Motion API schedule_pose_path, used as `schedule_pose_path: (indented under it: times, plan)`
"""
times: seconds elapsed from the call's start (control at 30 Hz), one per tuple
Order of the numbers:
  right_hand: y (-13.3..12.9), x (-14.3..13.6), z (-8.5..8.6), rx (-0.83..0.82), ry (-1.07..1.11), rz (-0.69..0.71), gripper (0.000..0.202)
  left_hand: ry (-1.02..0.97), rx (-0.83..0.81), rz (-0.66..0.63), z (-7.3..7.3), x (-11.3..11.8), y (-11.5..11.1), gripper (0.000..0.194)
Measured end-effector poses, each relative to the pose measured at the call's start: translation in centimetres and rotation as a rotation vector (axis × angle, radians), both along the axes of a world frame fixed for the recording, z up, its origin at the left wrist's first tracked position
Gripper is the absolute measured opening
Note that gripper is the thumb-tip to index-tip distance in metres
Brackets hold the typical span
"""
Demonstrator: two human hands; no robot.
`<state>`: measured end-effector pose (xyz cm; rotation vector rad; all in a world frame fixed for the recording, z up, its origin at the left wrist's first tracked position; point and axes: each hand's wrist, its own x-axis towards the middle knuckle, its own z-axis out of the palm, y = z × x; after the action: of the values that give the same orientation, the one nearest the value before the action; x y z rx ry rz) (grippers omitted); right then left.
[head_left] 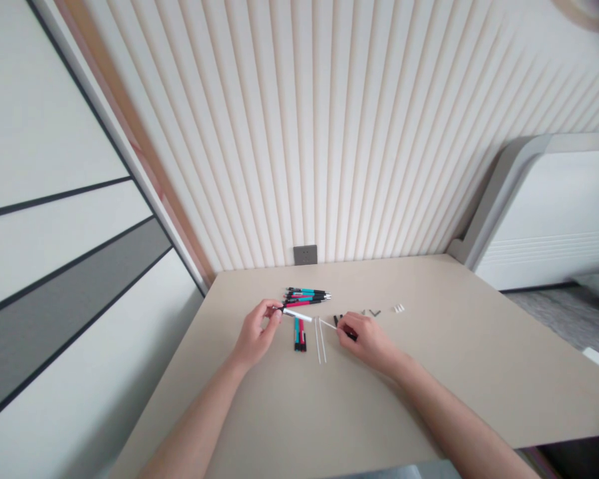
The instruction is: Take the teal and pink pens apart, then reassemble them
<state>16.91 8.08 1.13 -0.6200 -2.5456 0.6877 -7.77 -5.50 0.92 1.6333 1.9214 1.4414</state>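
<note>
Fingers of the left hand [255, 334] pinched a white pen barrel [298, 315], which extended lengthwise rightward toward the thin white rod [329, 325] gripped by the right hand [367, 336], their facing ends close together

Both hands are bare, the left hand [257, 330] and the right hand [363, 337] alike, with slim fingers and a separate thumb. Each wrist is bare too, narrower than the arm behind it. The left forearm [202, 416] and the right forearm [452, 409] are uncovered along all the length that shows, smooth in outline and widening gradually from the wrist to the bottom edge of the view. Nails and finer skin detail are too small and soft to make out. A grey-blue patch [399, 472] shows at the bottom edge, between the forearms; whether it is clothing cannot be told.
</note>
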Motion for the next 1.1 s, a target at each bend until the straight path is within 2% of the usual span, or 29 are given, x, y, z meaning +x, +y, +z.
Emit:
schedule_pose_path:
  times: [0.13,0.27,0.47,0.63,0.83,0.97,1.1]
  plan:
    - [0.2,0.4,0.5,0.060,-0.106,-0.081,0.016,0.022,-0.030,-0.022,0.1,-0.1,-0.2,0.020]
    - [-0.3,0.4,0.1,0.122,-0.245,-0.128,0.015,0.075,-0.055,-0.036,0.5,0.0,-0.4,0.021]
    - [-1.1,0.2,-0.5,0.243,-0.325,-0.118,0.016,0.118,-0.055,-0.070,0.6,0.6,-0.4,0.018]
    - [-0.9,0.4,-0.2,0.238,-0.358,-0.115,0.020,0.112,-0.060,-0.127,0.6,1.7,-0.1,0.019]
    - [-1.0,0.4,0.3,0.253,-0.275,-0.053,0.022,0.108,-0.083,-0.140,0.5,2.0,0.1,0.021]
    - [-1.0,0.1,0.2,0.281,-0.228,-0.033,0.024,0.154,-0.044,-0.098,0.5,1.5,-0.1,0.020]
    - [-0.4,0.5,0.7,0.188,-0.154,-0.034,0.025,0.283,0.022,-0.056,0.8,0.7,-0.5,0.018]
